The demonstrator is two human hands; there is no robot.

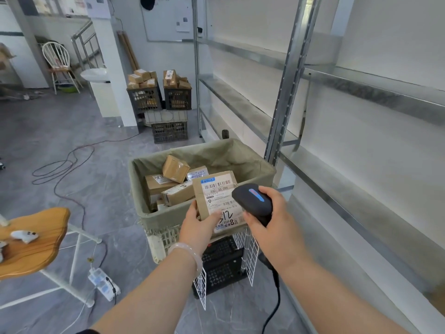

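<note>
Label scan in hand
Left grip [195, 228] pinches parcel [217, 192], right grip [277, 221] clasps scanner [252, 201]; next, aim at barcode

The parcel [218, 196] is above the near edge of the bin [262, 165], with the scanner [252, 201] just right of it. Boxes [175, 168] lie in the bin. Shelves [361, 92] stand to the right and stacked crates [168, 100] behind. The table [36, 239] is to the left, and beside it a power strip [103, 283] lies on the floor [72, 131].

Cardboard parcel [218, 196], matt plastic scanner [252, 201], seemingly cloth-lined bin [168, 213]
</note>
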